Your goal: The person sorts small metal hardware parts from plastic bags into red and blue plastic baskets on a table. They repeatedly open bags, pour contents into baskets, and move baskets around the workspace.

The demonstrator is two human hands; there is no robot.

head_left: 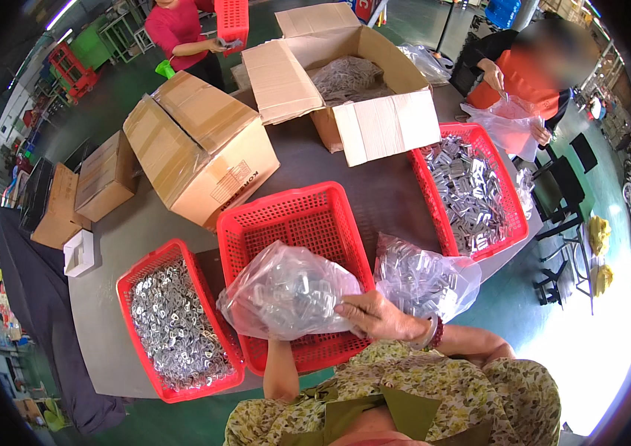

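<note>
A clear plastic bag [293, 286] with shiny pieces inside hangs over the middle red basket [330, 215]. My right hand [378, 316] is closed on the right edge of the bag, fingers bent around the plastic. Below the bag my left forearm [282, 372] reaches up, but the bag covers my left hand, so its fingers are hidden. The part of the middle basket that shows holds no pieces. Just right of my right hand, a second clear bag [427, 282] full of metal pieces lies on the table.
Small metal pieces fill the left red basket [181, 327]; larger ones fill the right red basket [471, 193]. A closed carton [204, 141] and an open carton [386, 130] stand behind on the grey table [103, 305]. Two people work nearby, one holding a plastic bag [505, 126].
</note>
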